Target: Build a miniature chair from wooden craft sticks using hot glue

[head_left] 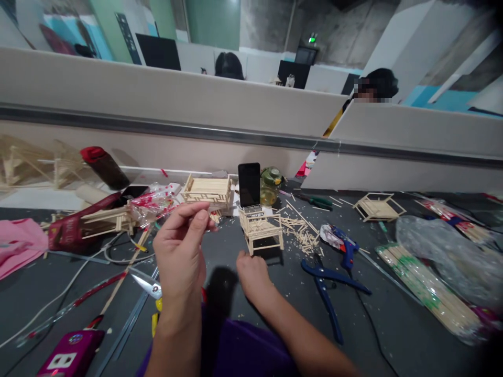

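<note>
My left hand [183, 246] is raised above the desk, thumb and fingertips pinched together. Whatever it holds, if anything, is too small to make out. Low on the desk, my right hand [253, 275] is closed, its knuckles by the front left leg of a miniature chair [263, 230] built from thin wooden sticks. Its fingertips are hidden, so I cannot tell whether they grip that leg. Loose stick pieces [304, 235] lie scattered right of the chair. Behind it stands a dark-screened phone [249, 184]. A miniature wooden bed [208, 189] sits further left.
At right lie blue cutters [324, 275], a blue glue gun [348, 248], another stick model [379, 208] and bagged sticks [428, 288]. Scissors [147, 283], cables and a purple power block [73, 353] are at left. A partition [176, 89] runs behind, with two people's heads beyond.
</note>
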